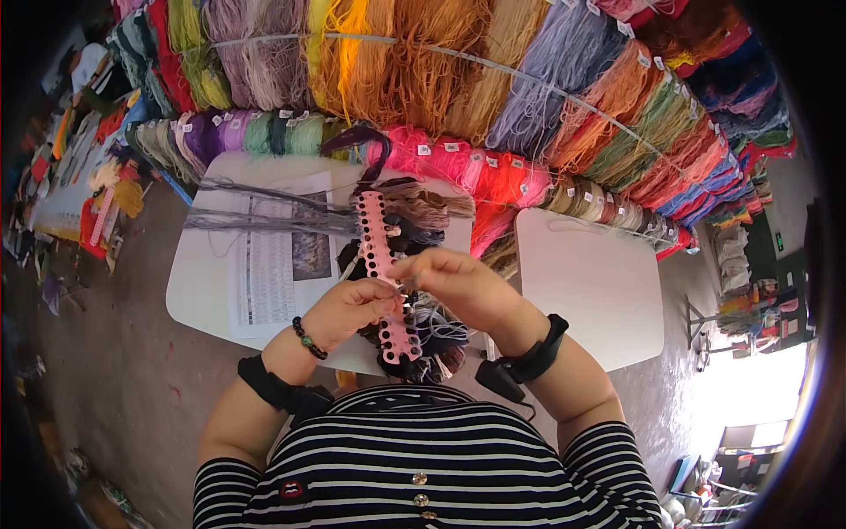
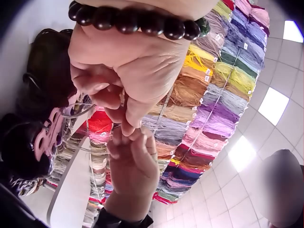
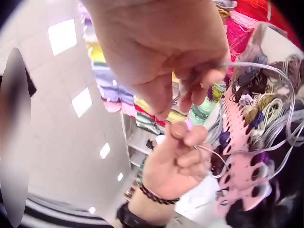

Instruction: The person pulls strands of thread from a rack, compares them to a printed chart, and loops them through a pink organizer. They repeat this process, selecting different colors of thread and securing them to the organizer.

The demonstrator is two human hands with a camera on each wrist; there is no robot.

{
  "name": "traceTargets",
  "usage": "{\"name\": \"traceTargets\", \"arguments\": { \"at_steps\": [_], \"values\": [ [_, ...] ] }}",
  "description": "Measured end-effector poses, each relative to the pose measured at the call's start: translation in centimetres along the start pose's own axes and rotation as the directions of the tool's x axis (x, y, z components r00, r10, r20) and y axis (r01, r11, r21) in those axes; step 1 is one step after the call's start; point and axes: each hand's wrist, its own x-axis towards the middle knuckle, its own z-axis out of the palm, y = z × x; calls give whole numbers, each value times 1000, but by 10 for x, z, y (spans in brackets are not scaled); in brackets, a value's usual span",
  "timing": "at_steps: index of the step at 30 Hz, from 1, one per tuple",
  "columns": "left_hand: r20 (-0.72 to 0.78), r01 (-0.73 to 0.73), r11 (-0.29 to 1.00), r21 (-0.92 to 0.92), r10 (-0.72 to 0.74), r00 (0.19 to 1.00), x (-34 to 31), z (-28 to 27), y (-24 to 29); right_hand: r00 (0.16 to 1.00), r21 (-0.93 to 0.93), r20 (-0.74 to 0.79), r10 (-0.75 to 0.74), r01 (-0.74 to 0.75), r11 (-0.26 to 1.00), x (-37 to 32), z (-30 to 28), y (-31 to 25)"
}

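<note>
Over a long pink thread holder with rows of holes, both hands meet fingertip to fingertip. My left hand, with a dark bead bracelet, pinches a pale thread between thumb and fingers. My right hand has its fingers curled round a grey thread, which loops away to the holder's side. Fingers hide the spot where the threads meet. Bundles of grey, black and brown floss hang along the holder's right side.
The holder lies on a white table, over a printed chart sheet. Grey strands stretch leftward across it. Another white table stands to the right. Behind hang dense rows of coloured skeins.
</note>
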Motion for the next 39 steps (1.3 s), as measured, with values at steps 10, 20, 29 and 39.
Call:
{"name": "traceTargets", "arguments": {
  "at_steps": [10, 20, 29, 39],
  "values": [
    [-523, 133, 991, -19, -123, 843, 28, -58, -7, 918, -696, -384, -96, -220, 683, 81, -40, 38],
    [-553, 39, 992, -123, -101, 827, 59, -55, -18, 875, -495, -419, 242, -444, 747, 109, -49, 61],
    [-535, -5, 1000, -18, -5, 845, 72, -58, -28, 858, -362, -394, 331, -475, 802, 111, -60, 61],
    [-580, 131, 962, 240, 33, 814, 72, -52, -11, 926, -788, -306, 223, -378, 486, 118, -46, 40]
  ]
}}
